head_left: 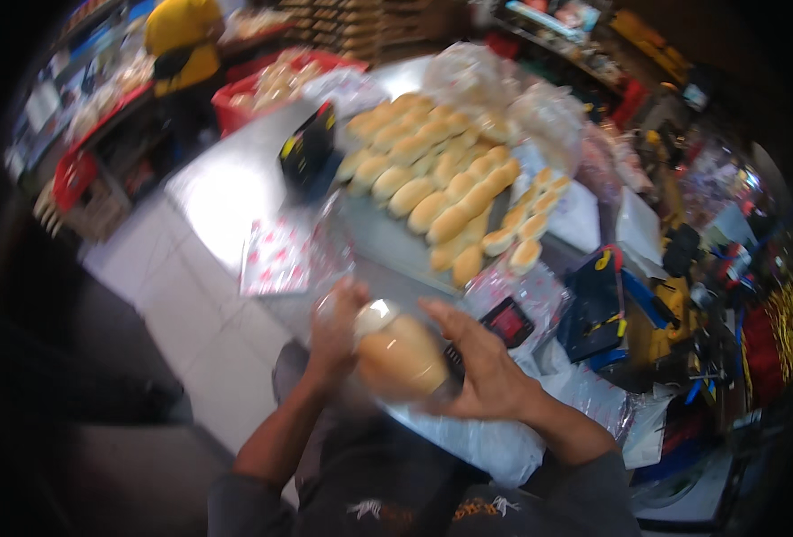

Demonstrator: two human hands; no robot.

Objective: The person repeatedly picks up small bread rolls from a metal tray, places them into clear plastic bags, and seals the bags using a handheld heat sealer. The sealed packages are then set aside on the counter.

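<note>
A clear plastic bag of bread rolls (402, 360), blurred by motion, hangs between my hands in front of my body. My left hand (335, 329) is closed at the bag's upper left end. On the other side my right hand (490, 371) cups the bag, its upper fingers stretched along it and the lower ones partly hidden beneath. Beyond them, rows of golden bread rolls (436, 210) lie joined together on a metal tray (383, 234). A few smaller rolls (526, 225) sit to the right of these rows. Printed plastic bags (275, 259) lie flat at the table's left edge.
On the metal table (235, 192) stands a dark box (309, 148) with yellow marks. Filled clear bags (553, 116) are heaped at the back right. A phone-like device (508, 322) and a dark blue tool holder (593, 309) are near my right hand. A person in yellow (182, 40) stands far left.
</note>
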